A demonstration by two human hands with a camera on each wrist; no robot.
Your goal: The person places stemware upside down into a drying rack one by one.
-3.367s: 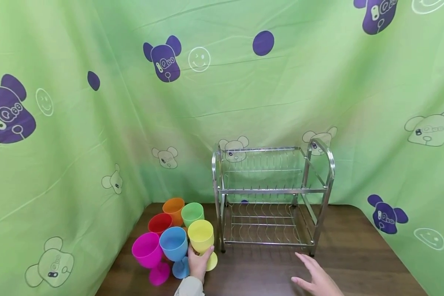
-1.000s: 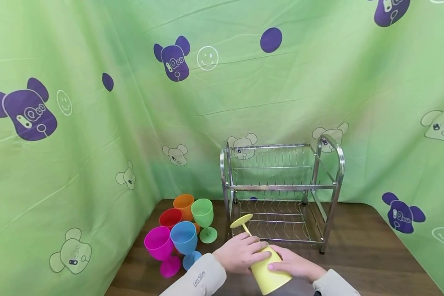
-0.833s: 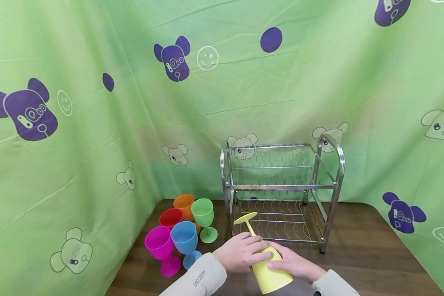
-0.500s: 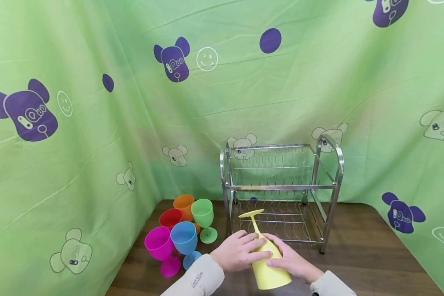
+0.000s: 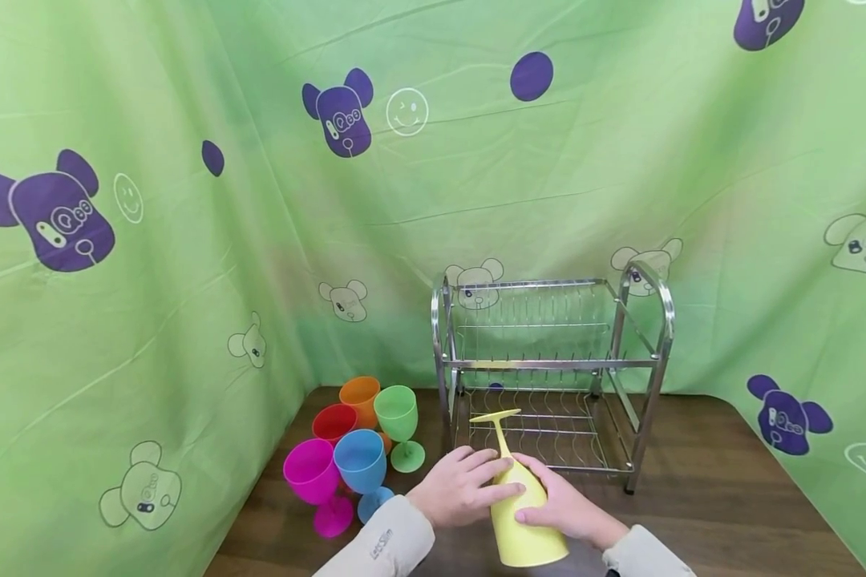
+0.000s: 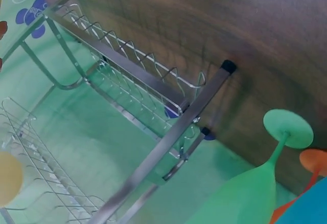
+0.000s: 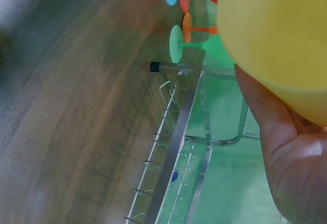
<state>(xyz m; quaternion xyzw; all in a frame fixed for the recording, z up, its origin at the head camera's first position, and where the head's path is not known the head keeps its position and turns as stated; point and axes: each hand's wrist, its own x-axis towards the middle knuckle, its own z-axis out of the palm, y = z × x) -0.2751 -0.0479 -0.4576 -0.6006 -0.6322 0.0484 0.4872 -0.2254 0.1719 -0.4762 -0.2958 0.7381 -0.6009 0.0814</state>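
In the head view a yellow plastic goblet (image 5: 523,521) is upside down, its foot up and its wide rim low near the table. My right hand (image 5: 570,505) grips the bowl from the right, thumb along the near side. From the left, my left hand (image 5: 458,485) holds it too, fingers laid over the bowl below the stem; its thumb is hidden. The right wrist view shows the yellow bowl (image 7: 281,35) large above the right palm (image 7: 291,157). At the left edge of the left wrist view, part of the yellow foot (image 6: 7,178) appears.
A two-tier metal dish rack (image 5: 548,365) stands behind the hands. To the left, upright goblets stand grouped on the brown table (image 5: 714,481): magenta (image 5: 310,473), blue (image 5: 361,461), red (image 5: 334,421), orange (image 5: 361,394) and green (image 5: 397,413). A patterned green cloth (image 5: 404,216) hangs around the table.
The yellow goblet left its upright place beside the others, came right into both hands and was turned over. Over the last second its foot swung right, bringing the stem closer to vertical.
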